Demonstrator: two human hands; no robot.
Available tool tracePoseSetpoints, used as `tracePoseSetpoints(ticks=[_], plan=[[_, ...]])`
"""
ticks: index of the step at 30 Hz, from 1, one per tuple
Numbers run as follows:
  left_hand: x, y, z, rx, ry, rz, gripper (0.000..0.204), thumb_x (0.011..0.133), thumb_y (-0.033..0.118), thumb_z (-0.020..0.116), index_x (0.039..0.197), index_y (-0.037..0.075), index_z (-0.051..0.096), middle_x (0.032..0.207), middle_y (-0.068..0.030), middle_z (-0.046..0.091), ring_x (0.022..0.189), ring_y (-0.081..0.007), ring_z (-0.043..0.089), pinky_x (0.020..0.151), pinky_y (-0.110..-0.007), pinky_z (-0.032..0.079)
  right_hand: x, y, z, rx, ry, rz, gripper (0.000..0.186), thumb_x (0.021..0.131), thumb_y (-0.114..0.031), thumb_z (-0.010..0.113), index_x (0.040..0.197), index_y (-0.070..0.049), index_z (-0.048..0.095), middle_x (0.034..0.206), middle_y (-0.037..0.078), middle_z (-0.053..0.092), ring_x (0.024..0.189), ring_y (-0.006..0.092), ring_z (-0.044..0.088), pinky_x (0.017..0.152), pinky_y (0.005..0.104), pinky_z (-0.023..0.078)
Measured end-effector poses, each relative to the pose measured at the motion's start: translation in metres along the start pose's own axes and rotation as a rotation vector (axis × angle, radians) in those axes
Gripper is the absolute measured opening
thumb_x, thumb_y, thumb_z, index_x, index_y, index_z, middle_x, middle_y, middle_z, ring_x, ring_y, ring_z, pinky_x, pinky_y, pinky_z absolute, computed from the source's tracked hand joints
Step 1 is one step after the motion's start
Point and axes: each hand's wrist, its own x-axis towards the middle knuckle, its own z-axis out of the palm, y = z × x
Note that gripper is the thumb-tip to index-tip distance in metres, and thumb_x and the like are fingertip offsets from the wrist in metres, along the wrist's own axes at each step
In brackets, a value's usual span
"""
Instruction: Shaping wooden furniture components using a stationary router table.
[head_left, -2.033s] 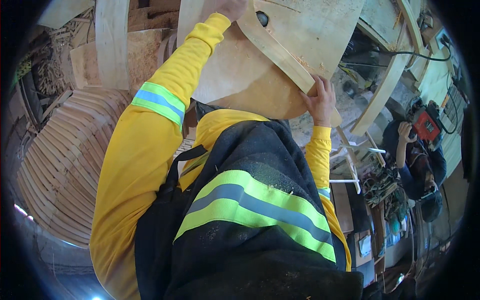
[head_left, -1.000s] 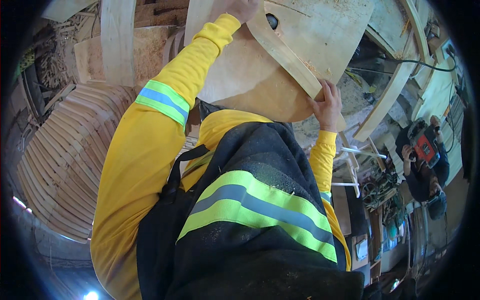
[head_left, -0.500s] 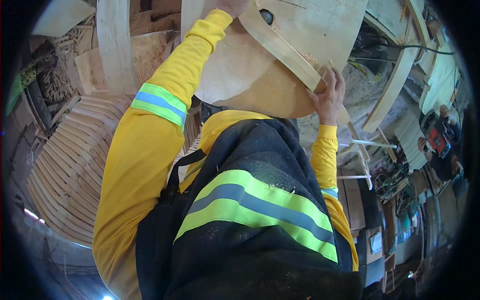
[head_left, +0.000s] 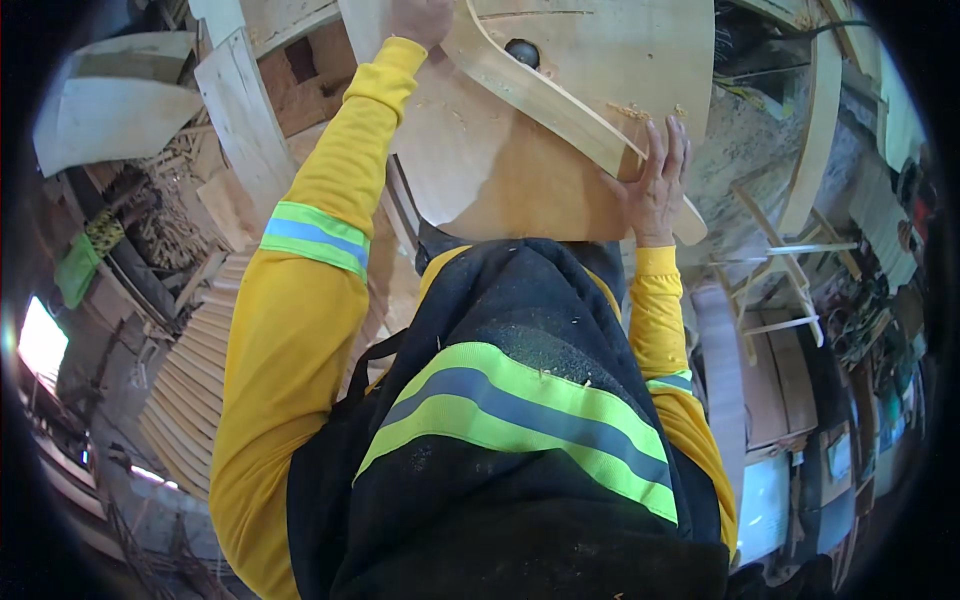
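Note:
A pale, bent wooden piece (head_left: pixel 560 110) lies slantwise across a broad plywood board (head_left: pixel 500 190) in front of me. My right hand (head_left: pixel 658 185) rests at the near right part of this piece, fingers stretched out and thumb against its side. Past that wrist a rounded wooden end (head_left: pixel 690 224) sticks out beyond the board. My left hand (head_left: pixel 420 18) is at the top edge, beside the piece's far bend; its fingers are hidden. A dark round knob (head_left: pixel 522 52) sits in a hole in the board, close to the piece's inner edge. Wood shavings (head_left: pixel 628 110) lie near my right fingertips.
Stacked curved wooden slats (head_left: pixel 190 400) stand at the lower left. Loose planks (head_left: pixel 240 105) and scrap sticks (head_left: pixel 175 225) crowd the left side. On the right are a long curved board (head_left: pixel 812 130) and a light wooden frame (head_left: pixel 790 265).
My right fingers have straightened from a curled grip at the piece. My left hand has moved slightly left. The view has shifted, and the person at the far right is no longer clearly visible.

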Motion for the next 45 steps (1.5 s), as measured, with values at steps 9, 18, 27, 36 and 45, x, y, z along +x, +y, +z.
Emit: tracePoseSetpoints(ticks=[9,18,27,36,45], plan=[[0.005,-0.01,-0.013,0.476,-0.111,0.001,0.05,0.108,0.025,0.042,0.15,0.0,0.047,0.145,-0.0256,0.056,0.14,-0.0425,0.047,0.121,-0.044,0.033,-0.008,-0.025,0.02,0.053,-0.022,0.062,0.106,0.057,-0.025,0.093,0.15,-0.014,0.045,0.157,0.015,0.041,0.148,0.0388,0.036,0.124,0.0533,0.03],[0.031,-0.012,-0.017,0.537,-0.162,0.092,0.048,0.105,0.019,0.044,0.15,0.003,0.049,0.143,-0.0234,0.058,0.135,-0.0439,0.051,0.118,-0.048,0.037,-0.003,-0.052,0.024,0.053,-0.009,0.143,0.105,0.057,-0.023,0.094,0.149,-0.013,0.045,0.157,0.018,0.041,0.148,0.0388,0.038,0.123,0.0526,0.03],[0.042,-0.023,-0.015,0.5,-0.194,0.058,0.048,0.105,0.024,0.05,0.145,-0.003,0.052,0.148,-0.0271,0.054,0.143,-0.0421,0.045,0.123,-0.045,0.031,-0.005,-0.063,0.032,0.01,0.028,0.197,0.106,0.061,-0.031,0.095,0.15,-0.016,0.041,0.158,0.017,0.04,0.148,0.037,0.038,0.123,0.0533,0.03],[0.066,-0.019,-0.022,0.466,-0.31,-0.08,0.045,0.104,0.021,0.052,0.141,-0.003,0.056,0.141,-0.0272,0.059,0.136,-0.039,0.053,0.115,-0.042,0.04,-0.005,-0.09,0.048,0.023,0.083,0.258,0.104,0.067,-0.038,0.092,0.152,-0.016,0.038,0.16,0.018,0.036,0.149,0.0372,0.036,0.124,0.0534,0.028],[0.098,-0.022,-0.024,0.522,-0.295,0.073,0.043,0.104,0.026,0.051,0.134,-0.003,0.06,0.128,-0.0266,0.066,0.123,-0.0389,0.06,0.106,-0.043,0.045,0.012,-0.122,0.053,0.053,0.156,0.323,0.098,0.072,-0.044,0.09,0.15,-0.013,0.039,0.158,0.02,0.037,0.149,0.0392,0.035,0.124,0.0539,0.026]])
